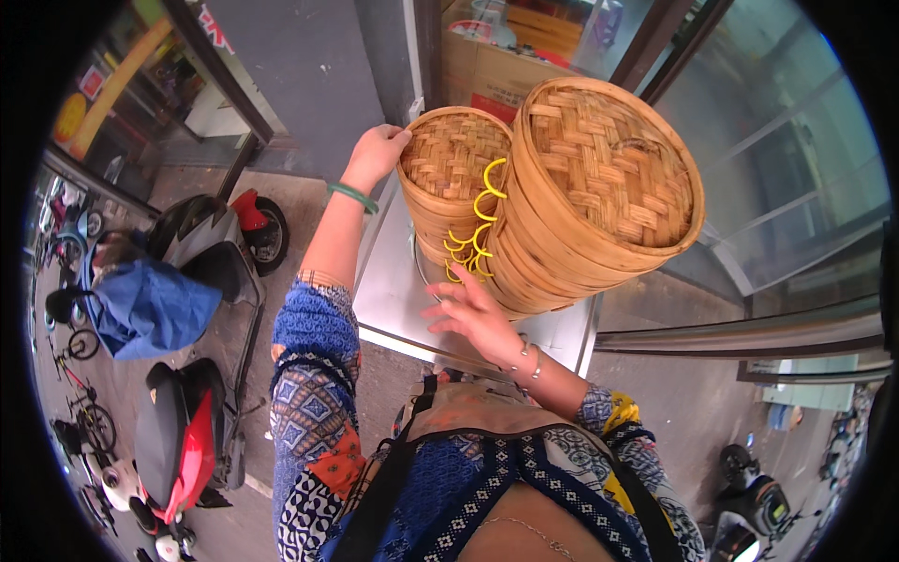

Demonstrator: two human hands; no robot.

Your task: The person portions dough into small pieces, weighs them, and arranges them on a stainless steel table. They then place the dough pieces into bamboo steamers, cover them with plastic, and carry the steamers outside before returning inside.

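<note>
Two stacks of bamboo steamers stand side by side on a stainless steel table. My left hand [376, 156] pinches the rim of the woven lid [455, 156] on the smaller stack [435, 218]. On the right, the larger stack [548, 260] rises higher under its own woven lid [611, 161], which has a small loop on top. Yellow curved handles [494, 177] stick out between the two stacks. Low in front of them, my right hand [472, 312] hangs with fingers spread and nothing in it. Beneath the fingers runs a thin metal ring or wire [423, 270], partly hidden.
The steel tabletop [383, 298] ends just before my apron [477, 411]. Glass panels [779, 140] flank the table on the right; a cardboard box [477, 70] sits behind. Parked scooters [179, 435] line the left, one under a blue cover [154, 309]. Another scooter [755, 502] stands lower right.
</note>
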